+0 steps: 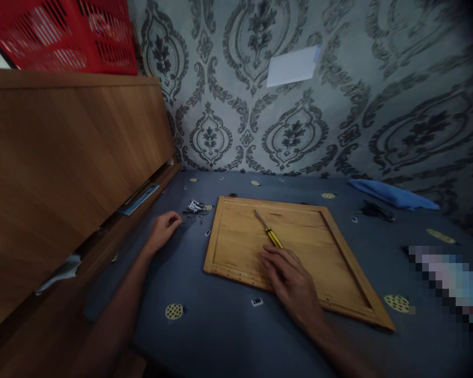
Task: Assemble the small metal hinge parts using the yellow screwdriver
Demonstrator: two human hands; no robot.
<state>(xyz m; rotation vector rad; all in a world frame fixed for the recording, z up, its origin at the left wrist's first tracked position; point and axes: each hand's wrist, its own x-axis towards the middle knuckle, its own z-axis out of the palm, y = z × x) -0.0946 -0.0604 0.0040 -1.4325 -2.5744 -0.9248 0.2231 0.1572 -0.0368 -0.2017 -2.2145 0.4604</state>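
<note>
My left hand [165, 230] is over the table at the left, thumb and fingertips pinched together. Whatever is between them is too small to make out. Just beyond it lies a small pile of shiny metal hardware [195, 206], apparently hinges or screws. A framed wooden panel [240, 236] rests flat on the table, with small dark holes along its near edge. On it lies a screwdriver [274, 236] with a yellow and black handle, its tip pointing away. My right hand [291, 278] is over the panel's near edge, fingers apart and loosely bent, covering the handle's end.
A wooden cabinet [74, 157] with a red basket [79, 47] on top borders the left. At the back right are a blue cloth [394, 194] and a black object [376, 211]. A patterned wall [244, 115] stands behind the blue-covered table [213, 325].
</note>
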